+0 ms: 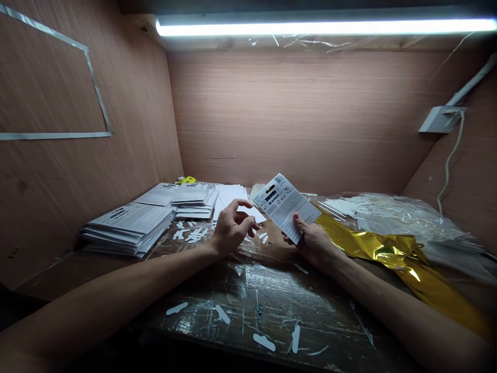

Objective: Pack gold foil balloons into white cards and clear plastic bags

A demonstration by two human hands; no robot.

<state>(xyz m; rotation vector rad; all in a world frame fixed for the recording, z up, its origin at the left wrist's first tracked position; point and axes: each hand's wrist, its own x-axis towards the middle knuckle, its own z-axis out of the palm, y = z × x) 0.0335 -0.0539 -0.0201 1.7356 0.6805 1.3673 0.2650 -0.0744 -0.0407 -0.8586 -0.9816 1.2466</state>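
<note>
Card pos.: the printed card (286, 209) is up off the counter (267, 290), in the R hand (310, 235), tilted, w/ its printed face toward the viewer and the hang slot (271, 188) near the upper L edge.

R hand: closed on the lower R part of the card; thumb on the printed face, other fingers mostly hidden behind. L hand (233, 225): part open, fingers curled, thumb apart from index; no item visible in it. It is just beside the card, not touching.

Handling recs. (judgement):
1. Keep R grip light but firm, approx. as now; excess thumb pressure may crease the stock.
2. Keep thumb low so the slot and most of the text stay unobstructed.
3. If L hand assists, support the free edge; don't pinch across the slot, prob. the weakest area.
4. Keep card face under the light tube (326, 27) for insp.; adj. tilt if glare hides print.
5. Keep card clear of loose white tabs (190, 233) on the counter; they may cling or slip btwn cards.
6. Avoid dragging R forearm across the gold film (368, 246) alongside it; film may snag.
7. Don't knock the card stack (132, 220) at far L; its edges are already uneven.
</note>
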